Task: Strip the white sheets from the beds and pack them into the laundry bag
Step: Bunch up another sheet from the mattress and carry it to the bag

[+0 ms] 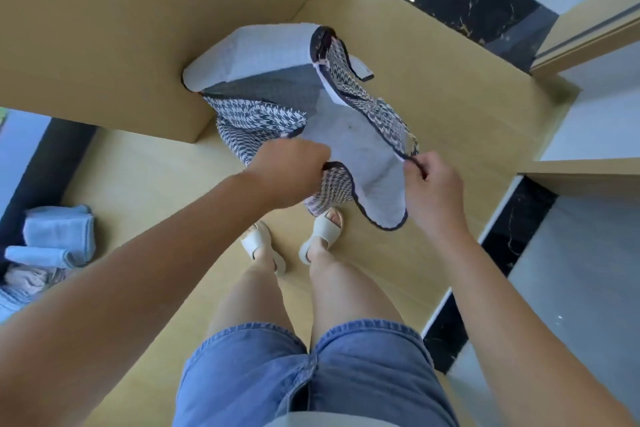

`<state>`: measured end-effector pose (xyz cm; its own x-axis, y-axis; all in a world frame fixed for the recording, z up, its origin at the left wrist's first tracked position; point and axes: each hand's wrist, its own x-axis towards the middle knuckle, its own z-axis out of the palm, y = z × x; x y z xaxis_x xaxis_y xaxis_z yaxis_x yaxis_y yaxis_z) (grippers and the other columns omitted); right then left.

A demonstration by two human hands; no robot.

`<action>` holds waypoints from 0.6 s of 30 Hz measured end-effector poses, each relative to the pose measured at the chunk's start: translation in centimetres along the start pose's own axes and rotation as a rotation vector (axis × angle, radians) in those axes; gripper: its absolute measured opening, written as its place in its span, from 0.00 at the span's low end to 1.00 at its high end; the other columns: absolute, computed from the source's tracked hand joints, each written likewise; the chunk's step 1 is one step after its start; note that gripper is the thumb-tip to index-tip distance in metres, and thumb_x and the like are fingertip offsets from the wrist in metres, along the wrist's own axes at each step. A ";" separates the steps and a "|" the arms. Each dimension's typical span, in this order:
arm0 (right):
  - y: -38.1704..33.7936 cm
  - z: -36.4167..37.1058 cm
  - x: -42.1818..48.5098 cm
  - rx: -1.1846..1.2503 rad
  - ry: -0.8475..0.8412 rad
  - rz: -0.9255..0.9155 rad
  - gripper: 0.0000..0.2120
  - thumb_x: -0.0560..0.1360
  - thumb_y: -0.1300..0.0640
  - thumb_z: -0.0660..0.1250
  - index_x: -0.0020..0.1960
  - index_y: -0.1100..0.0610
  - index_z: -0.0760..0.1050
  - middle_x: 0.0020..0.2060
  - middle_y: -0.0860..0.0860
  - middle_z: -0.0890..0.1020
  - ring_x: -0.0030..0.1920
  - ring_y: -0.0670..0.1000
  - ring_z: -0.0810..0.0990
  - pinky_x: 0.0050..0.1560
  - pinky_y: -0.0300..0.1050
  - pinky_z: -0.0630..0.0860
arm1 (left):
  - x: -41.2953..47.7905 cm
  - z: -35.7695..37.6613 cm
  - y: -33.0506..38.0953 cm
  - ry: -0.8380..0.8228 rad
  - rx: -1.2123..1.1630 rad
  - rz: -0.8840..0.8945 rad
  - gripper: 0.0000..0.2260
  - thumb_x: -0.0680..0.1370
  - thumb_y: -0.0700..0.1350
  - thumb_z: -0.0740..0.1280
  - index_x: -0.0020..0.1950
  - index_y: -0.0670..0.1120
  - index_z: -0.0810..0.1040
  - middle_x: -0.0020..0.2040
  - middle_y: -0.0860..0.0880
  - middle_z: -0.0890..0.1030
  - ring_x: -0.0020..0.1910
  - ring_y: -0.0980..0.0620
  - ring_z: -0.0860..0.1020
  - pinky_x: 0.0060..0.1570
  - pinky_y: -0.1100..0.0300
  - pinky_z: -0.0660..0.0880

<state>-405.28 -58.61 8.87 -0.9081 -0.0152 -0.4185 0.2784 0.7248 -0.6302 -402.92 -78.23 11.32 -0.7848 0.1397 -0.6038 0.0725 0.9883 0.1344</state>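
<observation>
laundry bag [263,121] held open, white sheet [249,52] at its far end
the bag, blue-and-white houndstooth outside with dark trim and a pale lining, hangs with its mouth spread wide; the left hand [291,177] and right hand [433,184] pinch its near rim. the sheet bulges, folded, against the far side.

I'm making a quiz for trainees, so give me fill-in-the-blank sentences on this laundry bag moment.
1. The left hand and right hand grip the rim of the laundry bag, holding its mouth ___.
2. The bag's outer fabric has a ___ pattern.
3. The folded cloths lie to the person's ___.
Missing words: open; houndstooth; left.
</observation>
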 end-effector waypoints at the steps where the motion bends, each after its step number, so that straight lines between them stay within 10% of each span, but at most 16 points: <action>1: 0.3 0.6 0.1 -0.086 -0.058 -0.001 0.06 0.78 0.62 0.60 0.45 0.62 0.74 0.33 0.52 0.75 0.36 0.55 0.71 0.38 0.48 0.64 | 0.5 0.2 -0.6 -0.025 0.042 -0.020 0.04 0.80 0.40 0.56 0.47 0.46 0.68 0.49 0.45 0.77 0.44 0.42 0.75 0.40 0.54 0.66; 12: 4.8 4.6 1.5 -0.383 -0.293 0.068 0.07 0.76 0.65 0.56 0.40 0.59 0.67 0.36 0.56 0.73 0.37 0.58 0.68 0.34 0.47 0.60 | 1.2 6.6 -2.1 -0.109 -0.046 -0.253 0.13 0.78 0.33 0.57 0.60 0.44 0.71 0.50 0.46 0.78 0.48 0.44 0.78 0.40 0.55 0.69; 18: 1.0 6.7 -0.8 -0.514 -0.435 -0.112 0.10 0.77 0.61 0.58 0.55 0.63 0.73 0.51 0.58 0.79 0.49 0.60 0.76 0.47 0.51 0.72 | -1.7 10.2 -3.0 0.008 -0.310 -0.398 0.10 0.81 0.38 0.56 0.56 0.45 0.75 0.50 0.47 0.77 0.50 0.44 0.77 0.41 0.54 0.68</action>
<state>-402.18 -62.48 4.19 -0.6843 -0.3064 -0.6617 -0.0910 0.9362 -0.3394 -395.53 -80.81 3.94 -0.7192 -0.2460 -0.6498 -0.4186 0.8999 0.1226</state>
